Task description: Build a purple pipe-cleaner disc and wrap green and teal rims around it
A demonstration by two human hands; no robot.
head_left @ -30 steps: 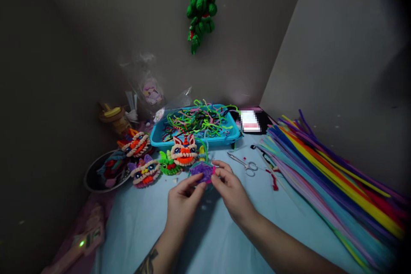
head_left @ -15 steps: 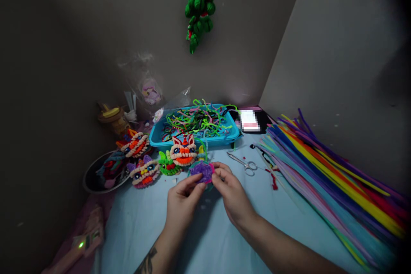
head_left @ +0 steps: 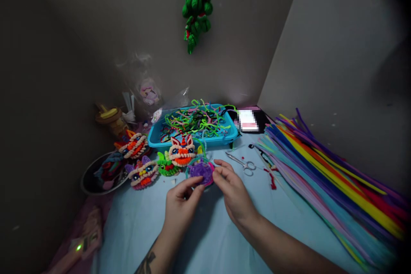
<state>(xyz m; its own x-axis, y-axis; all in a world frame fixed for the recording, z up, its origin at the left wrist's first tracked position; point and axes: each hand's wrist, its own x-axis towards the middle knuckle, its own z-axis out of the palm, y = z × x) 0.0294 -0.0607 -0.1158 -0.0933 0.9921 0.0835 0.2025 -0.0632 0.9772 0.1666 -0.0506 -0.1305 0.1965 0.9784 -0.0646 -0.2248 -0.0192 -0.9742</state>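
Both of my hands pinch a small round purple pipe-cleaner piece (head_left: pixel 201 171) with a pink edge and a teal strand rising from it, held just above the light blue tablecloth (head_left: pixel 205 239). My left hand (head_left: pixel 180 205) grips its near left edge with thumb and fingers. My right hand (head_left: pixel 233 192) closes on its right side. Right behind the piece sit several finished pipe-cleaner animal faces: a white and orange one (head_left: pixel 181 153), a green one (head_left: pixel 167 166), a purple one (head_left: pixel 143 173) and an orange one (head_left: pixel 134 144).
A blue tray (head_left: pixel 195 136) of loose pipe-cleaner scraps stands behind. Small scissors (head_left: pixel 243 163) lie right of my hands. A fan of long coloured pipe cleaners (head_left: pixel 324 171) covers the right side. A dark bowl (head_left: pixel 99 177) sits at left, a green ornament (head_left: pixel 194 7) hangs above.
The whole scene has shifted slightly left and down in view as my head moved. My hands keep their hold on the purple piece, with small finger adjustments.
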